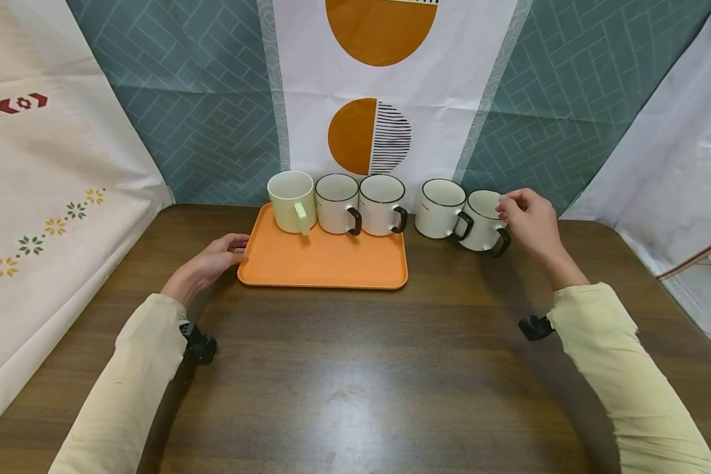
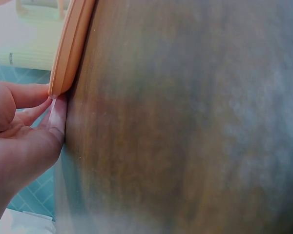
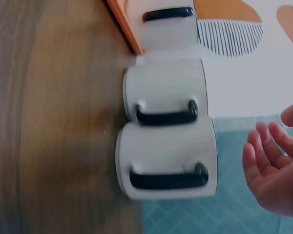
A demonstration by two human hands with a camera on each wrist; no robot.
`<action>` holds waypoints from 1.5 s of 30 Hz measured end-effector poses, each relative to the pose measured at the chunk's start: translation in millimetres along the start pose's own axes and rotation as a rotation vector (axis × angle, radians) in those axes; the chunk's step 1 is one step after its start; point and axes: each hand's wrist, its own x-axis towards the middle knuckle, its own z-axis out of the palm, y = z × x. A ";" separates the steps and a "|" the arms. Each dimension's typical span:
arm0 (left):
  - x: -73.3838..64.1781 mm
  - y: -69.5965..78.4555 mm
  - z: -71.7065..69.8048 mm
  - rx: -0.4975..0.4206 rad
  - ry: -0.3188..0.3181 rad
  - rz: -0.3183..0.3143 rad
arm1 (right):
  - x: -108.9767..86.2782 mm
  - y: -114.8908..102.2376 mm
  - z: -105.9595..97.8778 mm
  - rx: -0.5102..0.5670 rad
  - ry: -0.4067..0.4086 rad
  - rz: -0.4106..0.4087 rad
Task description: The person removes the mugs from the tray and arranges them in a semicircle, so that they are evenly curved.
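Note:
My left hand (image 1: pixel 216 258) pinches the left edge of an orange tray (image 1: pixel 322 270); the left wrist view shows thumb and fingers at the tray's rim (image 2: pixel 63 73). On the tray's back half stand a pale green mug (image 1: pixel 287 207) and two white mugs (image 1: pixel 334 214) (image 1: pixel 379 217) with black handles. To the right of the tray, two more white mugs (image 1: pixel 435 220) (image 1: pixel 476 230) stand on the table. Close by the rim of the rightmost mug is my right hand (image 1: pixel 530 220). Its fingers (image 3: pixel 269 146) are loosely curled and apart from that mug (image 3: pixel 168 161) in the right wrist view.
A brown wooden table (image 1: pixel 361 368) carries everything. Behind it hangs a teal cloth (image 1: pixel 201 99) with a white patterned panel (image 1: pixel 308 85). White cloths (image 1: pixel 35 197) (image 1: pixel 675 164) line both sides.

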 end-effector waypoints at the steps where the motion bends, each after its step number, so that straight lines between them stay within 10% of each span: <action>1: -0.4 -0.3 0.1 -0.002 0.001 0.000 | 0.2 -2.2 3.9 -0.004 -0.007 -0.013; 19: -0.6 -3.7 -3.6 -0.010 0.006 -0.002 | 7.3 -26.2 91.9 0.353 -0.318 -0.032; 45: 1.2 -2.0 -3.0 -0.011 0.005 -0.011 | 23.3 -38.2 171.6 0.599 -0.199 0.216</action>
